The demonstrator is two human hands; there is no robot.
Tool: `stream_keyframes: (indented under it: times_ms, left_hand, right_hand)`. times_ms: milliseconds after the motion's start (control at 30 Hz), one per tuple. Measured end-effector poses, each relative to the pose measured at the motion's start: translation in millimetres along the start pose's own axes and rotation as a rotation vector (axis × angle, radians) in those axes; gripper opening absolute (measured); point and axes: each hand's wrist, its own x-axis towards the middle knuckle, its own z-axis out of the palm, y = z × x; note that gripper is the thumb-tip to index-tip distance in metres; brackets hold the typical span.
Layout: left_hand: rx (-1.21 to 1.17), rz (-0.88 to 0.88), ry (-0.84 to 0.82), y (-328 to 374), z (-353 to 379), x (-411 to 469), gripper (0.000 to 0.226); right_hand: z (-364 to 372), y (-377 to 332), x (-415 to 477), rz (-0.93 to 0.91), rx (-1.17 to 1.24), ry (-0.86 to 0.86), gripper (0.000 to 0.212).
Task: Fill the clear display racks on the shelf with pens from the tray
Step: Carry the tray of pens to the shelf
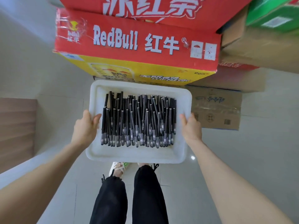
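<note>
Gripping white tray (pixel 139 153), black pens (pixel 139 120) heaped

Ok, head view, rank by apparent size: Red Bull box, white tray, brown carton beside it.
Red Bull box
white tray
brown carton
Tray is nearer the camera, so the top two are unsure.
</note>
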Motion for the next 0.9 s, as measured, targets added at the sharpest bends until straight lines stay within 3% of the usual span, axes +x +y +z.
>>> stream_keyframes:
  times_ms: [233,500,667,900]
  left_hand:
    - [0.04,0.165,-0.051,35,-89,-94,0.036]
    - [0.22,0.568,-0.153,123,-153,-216,0.033]
    - [0.368,0.827,-0.198,191,-140,-286,0.034]
    - [0.49,1.127,-0.339,283,-43,-411,0.033]
  right_hand:
    - [-67,15,-140,0.033,0.107,0.13,0.038]
    - [-136,84,-312,0.199,0.326,0.342,0.036]
    - [-165,148,-388,0.305,0.441,0.475,0.037]
    - [-190,289,-464,0.521,0.641,0.653,0.044]
